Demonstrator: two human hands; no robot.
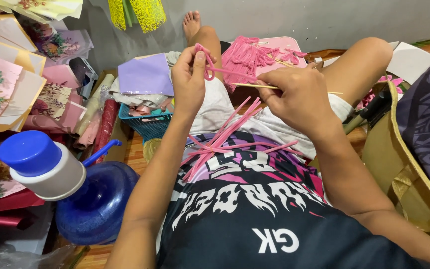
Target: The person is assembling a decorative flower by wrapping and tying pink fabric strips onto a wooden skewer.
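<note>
Pink pipe cleaner (214,71) held up in front of the chest, bent into a loop at its left end. Left hand (189,79) pinches the loop between thumb and fingers; right hand (298,94) closed on the other end together with a thin wooden stick (255,86) running crosswise. Hands apart, joined only by the pipe cleaner. More loose pink pipe cleaners (225,137) lie on the lap against the shirt. Beyond the knees, a pile of finished pink pieces (247,57) on a pink tray (289,44). Left side: blue basket (148,124), purple sheet (145,74), blue water jug (93,204) with pump cap (41,164).
</note>
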